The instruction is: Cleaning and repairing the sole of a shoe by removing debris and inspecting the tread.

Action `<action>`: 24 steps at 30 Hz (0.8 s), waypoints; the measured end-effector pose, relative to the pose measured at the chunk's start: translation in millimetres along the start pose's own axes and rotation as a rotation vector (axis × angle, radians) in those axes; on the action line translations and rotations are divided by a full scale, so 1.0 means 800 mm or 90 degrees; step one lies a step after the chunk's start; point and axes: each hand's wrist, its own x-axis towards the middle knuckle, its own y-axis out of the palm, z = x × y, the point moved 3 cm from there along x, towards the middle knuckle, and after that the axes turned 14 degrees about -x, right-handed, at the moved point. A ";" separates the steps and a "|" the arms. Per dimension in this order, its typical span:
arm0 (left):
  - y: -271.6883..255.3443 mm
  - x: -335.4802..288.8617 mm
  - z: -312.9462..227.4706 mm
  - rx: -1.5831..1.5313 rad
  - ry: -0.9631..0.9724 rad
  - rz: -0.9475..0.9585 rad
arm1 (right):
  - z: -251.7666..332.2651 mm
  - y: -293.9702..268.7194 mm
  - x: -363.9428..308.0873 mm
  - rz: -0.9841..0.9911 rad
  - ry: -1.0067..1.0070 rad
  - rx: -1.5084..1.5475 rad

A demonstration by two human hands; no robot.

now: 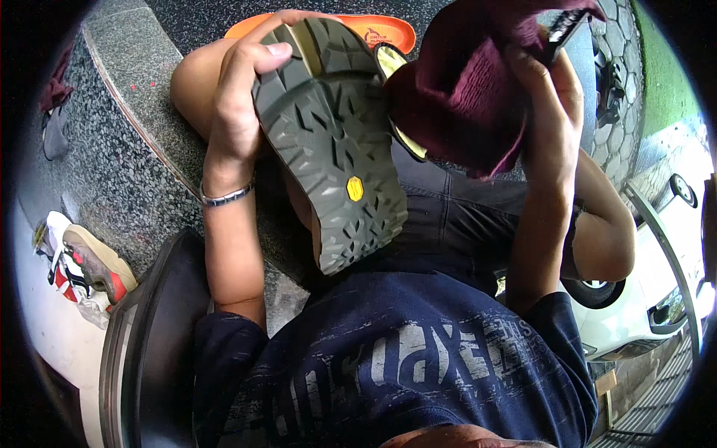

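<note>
A: Where do you have the biggest thing, the shoe with the dark grey-green, deeply lugged sole?

B: Raised in front of you, sole toward your face. Its long axis runs away from you, the far end leaning a little left. Your left hand is closed on that far end, thumb pressed over the sole.

A: And the crumpled maroon cloth?

B: Just right of the shoe, bunched in your right hand. I'd judge that relation the one that counts: the shoe lies left of your right grip, its pale-yellow edge nearest. The cloth overlaps that edge in view; whether they touch, I can't tell.

A: Anything smaller?

B: A flat orange sole-shaped piece beyond the shoe, and a narrow black piece by your right fingers; whether you grip it is unclear.
</note>
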 end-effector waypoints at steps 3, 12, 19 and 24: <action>0.003 0.007 -0.010 0.123 -0.006 -0.073 | 0.004 -0.001 0.016 -0.131 0.015 0.007; -0.045 0.009 -0.005 -0.045 0.009 -0.084 | 0.057 0.134 -0.039 0.171 -0.498 -0.295; -0.007 0.033 -0.004 0.132 0.093 0.016 | 0.066 0.030 -0.003 -0.040 -0.298 -0.437; -0.086 -0.012 0.018 0.047 0.020 -0.012 | 0.020 0.038 -0.015 -0.218 -0.220 -0.573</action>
